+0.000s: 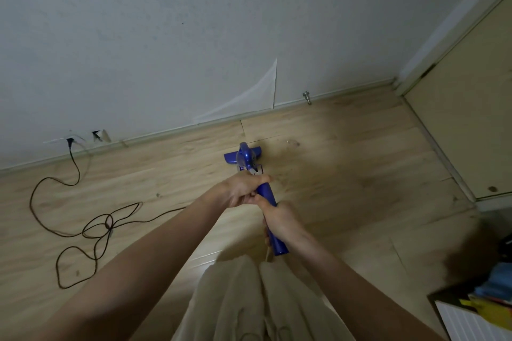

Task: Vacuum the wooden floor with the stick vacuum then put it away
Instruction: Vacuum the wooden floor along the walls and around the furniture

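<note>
Both hands grip the blue vacuum (247,159) by its handle; the left hand (241,189) wraps the upper part, the right hand (279,223) curls round the lower end, nearer the body. Its head rests on the wooden floor (346,147) just beyond the hands, near the wall (194,36); a dark cord (83,227) lies looped well to the left.

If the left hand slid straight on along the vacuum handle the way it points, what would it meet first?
Likely the vacuum's blue motor body, just ahead of the left hand on the handle; beyond it, the floor head. Depth is foreshortened, so the gap is unclear.
</note>
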A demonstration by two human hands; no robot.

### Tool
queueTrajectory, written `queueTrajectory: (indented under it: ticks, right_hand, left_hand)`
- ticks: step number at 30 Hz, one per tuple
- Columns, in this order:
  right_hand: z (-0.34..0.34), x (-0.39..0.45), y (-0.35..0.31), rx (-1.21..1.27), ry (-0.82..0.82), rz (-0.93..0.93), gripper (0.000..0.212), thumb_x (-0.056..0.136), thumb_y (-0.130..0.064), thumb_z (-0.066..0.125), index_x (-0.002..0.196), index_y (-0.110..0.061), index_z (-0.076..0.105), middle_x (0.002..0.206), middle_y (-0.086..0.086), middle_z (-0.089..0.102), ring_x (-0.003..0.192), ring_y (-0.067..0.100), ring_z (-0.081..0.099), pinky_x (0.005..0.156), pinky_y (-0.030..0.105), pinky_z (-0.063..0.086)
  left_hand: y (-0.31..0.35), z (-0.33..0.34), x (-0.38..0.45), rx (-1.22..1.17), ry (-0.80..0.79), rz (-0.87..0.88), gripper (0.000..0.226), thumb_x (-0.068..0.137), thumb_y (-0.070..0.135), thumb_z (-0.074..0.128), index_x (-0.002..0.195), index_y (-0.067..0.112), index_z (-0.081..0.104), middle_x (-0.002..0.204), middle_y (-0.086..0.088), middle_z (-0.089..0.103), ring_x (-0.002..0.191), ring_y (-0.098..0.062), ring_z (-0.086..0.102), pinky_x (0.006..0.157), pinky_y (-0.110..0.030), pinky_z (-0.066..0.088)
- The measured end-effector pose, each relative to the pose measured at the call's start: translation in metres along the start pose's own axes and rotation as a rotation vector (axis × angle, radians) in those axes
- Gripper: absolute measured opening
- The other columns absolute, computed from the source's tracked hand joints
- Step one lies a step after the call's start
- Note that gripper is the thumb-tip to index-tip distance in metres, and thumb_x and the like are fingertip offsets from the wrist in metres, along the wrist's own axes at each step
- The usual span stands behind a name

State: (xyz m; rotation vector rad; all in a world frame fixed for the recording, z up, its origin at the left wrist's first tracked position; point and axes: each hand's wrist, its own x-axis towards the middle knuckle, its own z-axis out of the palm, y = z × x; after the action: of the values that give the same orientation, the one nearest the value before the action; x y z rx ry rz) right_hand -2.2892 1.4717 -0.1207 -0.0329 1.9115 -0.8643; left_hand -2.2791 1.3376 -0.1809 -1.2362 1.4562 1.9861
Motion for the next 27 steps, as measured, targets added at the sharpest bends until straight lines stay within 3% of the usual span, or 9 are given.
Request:
queueTrajectory:
  ticks: [4, 16, 21, 27]
  right_hand:
    - [0.002, 0.012, -0.004, 0.003, 0.003, 0.009, 0.045, 0.095, -0.05, 0.052, 0.094, -0.005, 0.053, 0.057, 0.005, 0.056, 0.034, 0.012, 0.052, 0.037, 0.018, 0.04]
    - [-0.05, 0.089, -0.031, -0.122, -0.091, -0.029, 0.043, 0.096, -0.049, 0.05, 0.097, -0.006, 0.051, 0.066, 0.006, 0.058, 0.043, 0.014, 0.053, 0.039, 0.019, 0.041]
    - [-0.081, 0.123, -0.052, -0.165, -0.152, -0.001, 0.042, 0.096, -0.049, 0.05, 0.101, -0.007, 0.05, 0.067, 0.007, 0.058, 0.046, 0.015, 0.054, 0.042, 0.023, 0.045]
    - [-0.11, 0.137, -0.066, -0.126, -0.229, 0.03, 0.039, 0.096, -0.045, 0.052, 0.096, -0.007, 0.049, 0.062, 0.006, 0.055, 0.044, 0.016, 0.053, 0.043, 0.024, 0.046]
  left_hand:
    - [0.005, 0.0, 0.006, -0.038, 0.046, 0.031, 0.018, 0.091, 0.024, 0.063, 0.087, 0.008, 0.055, 0.095, -0.017, 0.06, 0.089, -0.024, 0.059, 0.091, -0.038, 0.053]
    - [0.049, 0.015, 0.068, -0.102, 0.18, 0.112, 0.016, 0.093, 0.023, 0.06, 0.097, 0.009, 0.052, 0.097, -0.017, 0.056, 0.088, -0.026, 0.058, 0.092, -0.046, 0.053]
    - [0.075, 0.026, 0.094, -0.191, 0.246, 0.105, 0.037, 0.09, 0.025, 0.066, 0.118, 0.005, 0.052, 0.105, -0.019, 0.061, 0.09, -0.027, 0.061, 0.09, -0.047, 0.054]
    - [0.095, 0.036, 0.104, -0.237, 0.2, 0.118, 0.045, 0.088, 0.027, 0.068, 0.123, 0.005, 0.051, 0.103, -0.016, 0.06, 0.088, -0.025, 0.062, 0.08, -0.039, 0.058]
